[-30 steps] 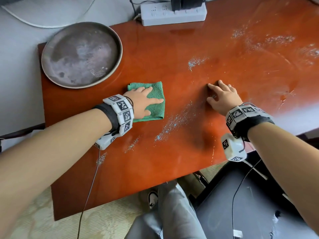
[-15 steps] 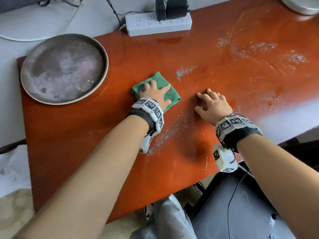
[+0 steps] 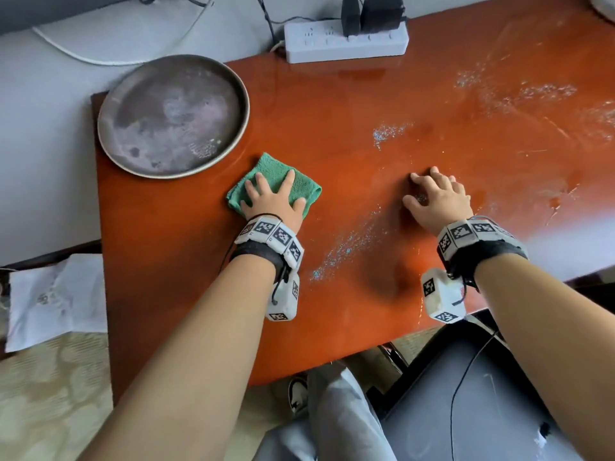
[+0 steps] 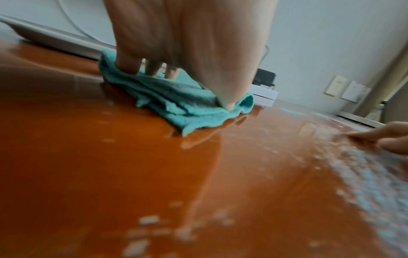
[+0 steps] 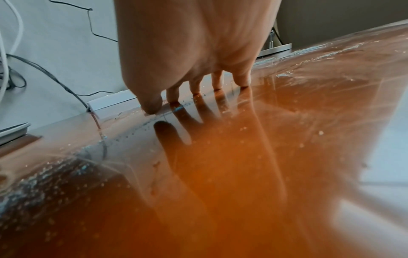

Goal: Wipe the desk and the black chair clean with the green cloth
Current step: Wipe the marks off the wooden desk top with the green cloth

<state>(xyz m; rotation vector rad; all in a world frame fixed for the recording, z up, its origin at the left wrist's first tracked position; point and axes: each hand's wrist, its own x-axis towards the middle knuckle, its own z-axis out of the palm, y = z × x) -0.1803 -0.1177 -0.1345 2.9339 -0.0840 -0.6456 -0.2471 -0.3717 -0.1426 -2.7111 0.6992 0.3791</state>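
- Round metal tray: sits at the far-left corner of the worktop, just beside the cloth; rigid, and probably easy to slide on the glossy top.
- Green cloth: folded pad lying flat on the left part of the worktop. Soft, light and limp; it will likely bunch if dragged by an edge, so best held from above with a flat palm.
- Left hand: grip released, fingers spread straight and pressing the cloth down.
- Pale blue-white speckled residue: a streak between the hands, more at far right; loose, likely sweepable.
- Right hand: fingertips propped on bare worktop, grasping nothing.
- Black chair: seat at lower right, below the worktop edge, with pale specks on it.
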